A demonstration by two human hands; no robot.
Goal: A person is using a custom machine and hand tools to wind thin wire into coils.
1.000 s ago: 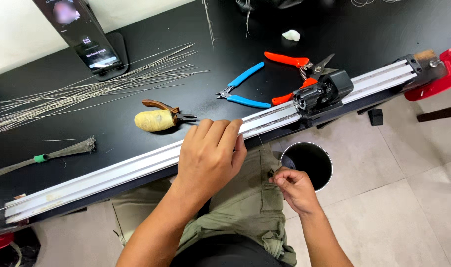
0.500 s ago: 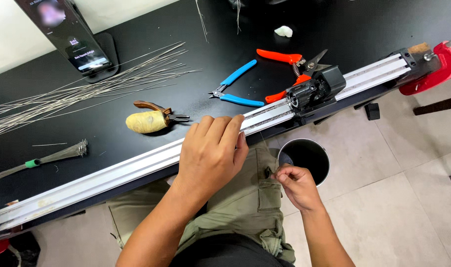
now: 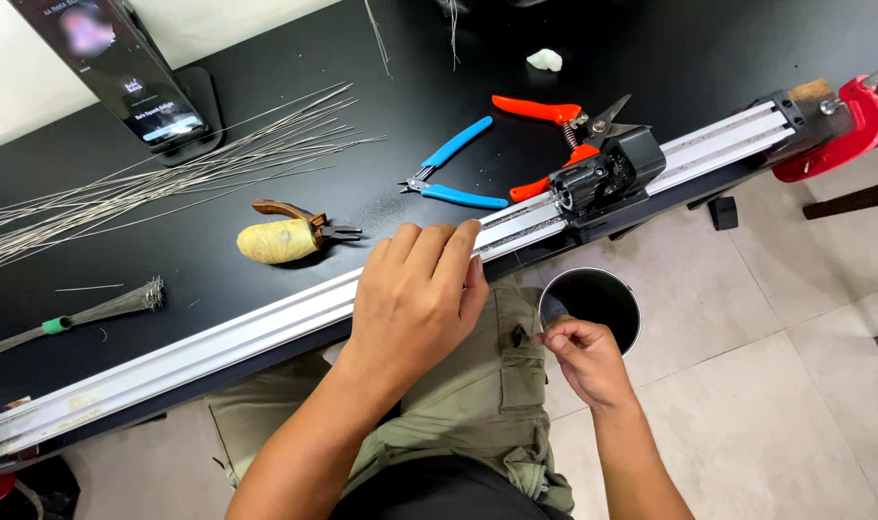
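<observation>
Rail (image 3: 266, 323) along the black table's (image 3: 266, 77) near edge, your left hand (image 3: 415, 294) resting flat on it with fingers unclenched, your right hand (image 3: 579, 356) below the edge pinching a thin wire (image 3: 545, 327) beside the round bin (image 3: 593, 303), blue pliers (image 3: 453, 173) beyond.

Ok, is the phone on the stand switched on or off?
On. The phone leans upright on its black stand at the table's back edge, and its screen is lit, showing a picture and text.

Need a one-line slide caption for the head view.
Left hand rests on aluminium rail; right hand pinches thin wire above black bin.
</observation>
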